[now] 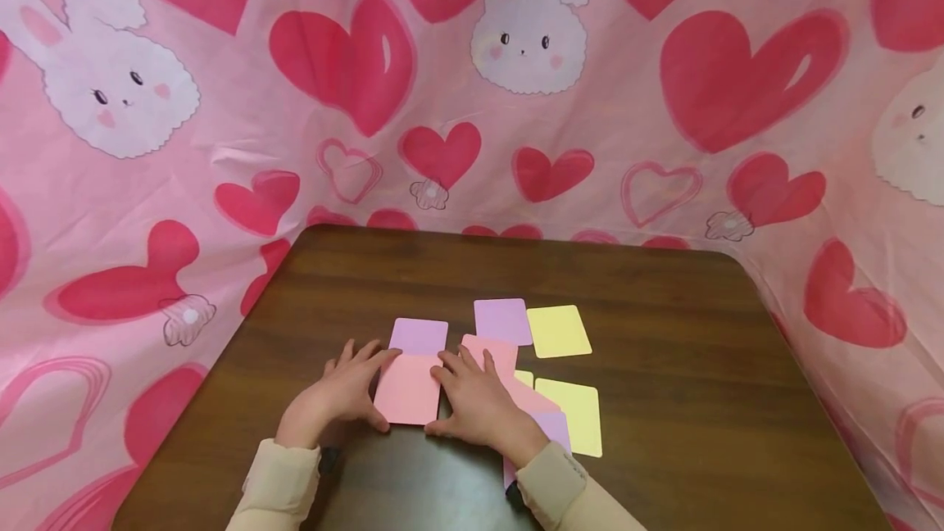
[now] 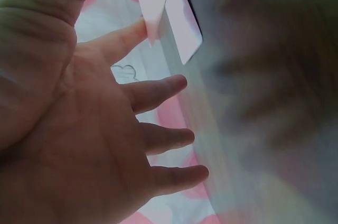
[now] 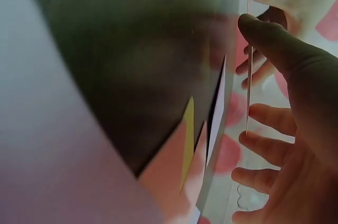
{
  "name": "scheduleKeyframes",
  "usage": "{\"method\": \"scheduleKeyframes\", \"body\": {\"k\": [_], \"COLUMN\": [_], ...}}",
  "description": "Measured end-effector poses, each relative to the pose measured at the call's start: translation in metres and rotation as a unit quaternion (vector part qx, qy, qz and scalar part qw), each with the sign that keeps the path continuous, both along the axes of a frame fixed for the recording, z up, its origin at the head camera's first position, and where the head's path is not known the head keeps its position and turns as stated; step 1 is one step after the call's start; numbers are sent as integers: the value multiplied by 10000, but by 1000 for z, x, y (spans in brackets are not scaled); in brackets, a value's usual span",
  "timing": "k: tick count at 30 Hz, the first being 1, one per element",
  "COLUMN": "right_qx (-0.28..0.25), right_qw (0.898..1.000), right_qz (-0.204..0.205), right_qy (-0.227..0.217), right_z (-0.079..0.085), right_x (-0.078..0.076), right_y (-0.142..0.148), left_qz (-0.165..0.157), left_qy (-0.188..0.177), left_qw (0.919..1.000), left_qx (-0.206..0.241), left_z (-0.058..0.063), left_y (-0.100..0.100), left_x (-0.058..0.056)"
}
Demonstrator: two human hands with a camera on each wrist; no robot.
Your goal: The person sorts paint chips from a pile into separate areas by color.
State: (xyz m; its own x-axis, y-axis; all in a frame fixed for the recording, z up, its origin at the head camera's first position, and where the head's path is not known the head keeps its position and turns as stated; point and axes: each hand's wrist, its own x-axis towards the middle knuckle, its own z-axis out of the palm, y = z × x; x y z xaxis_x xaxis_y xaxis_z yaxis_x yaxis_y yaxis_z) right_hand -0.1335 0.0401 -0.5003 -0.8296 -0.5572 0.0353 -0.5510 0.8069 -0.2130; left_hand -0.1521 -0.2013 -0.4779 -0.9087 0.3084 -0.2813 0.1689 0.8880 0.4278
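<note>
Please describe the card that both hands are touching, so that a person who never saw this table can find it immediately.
On the dark wooden table, coloured cards lie near the front edge. The salmon-pink card is the leftmost pink one, lying between the left hand and the right hand. Unlike its neighbours, it is touched by fingers on both sides and overlaps the near edge of a lilac card.

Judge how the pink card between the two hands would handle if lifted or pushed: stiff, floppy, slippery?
The pink card looks thin and flat, so probably light and somewhat bendy. Its smooth face on the polished table suggests easy sliding. Both hands hold its edges, hinting that lifting it flat is fiddly.
</note>
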Motion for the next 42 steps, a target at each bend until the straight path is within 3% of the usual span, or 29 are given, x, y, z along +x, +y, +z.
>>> {"method": "scheduleKeyframes", "body": {"k": [8,20,38,42], "right_qx": [187,334,308,130], "right_qw": [9996,9993,9988,9990], "right_qz": [88,144,220,257], "right_qy": [193,-16,-320,-355], "right_z": [-8,-12,-8,-3], "right_x": [5,17,21,19], "right_y": [-12,-15,-11,-8], "left_qz": [146,180,303,294], "left_qy": [-129,-175,-379,-338], "left_qw": [9996,9994,9984,9986], "left_qx": [-193,-228,-281,-286], "left_z": [-2,-5,-8,-3], "left_y": [-6,-5,-3,-2], "left_x": [7,19,20,20]}}
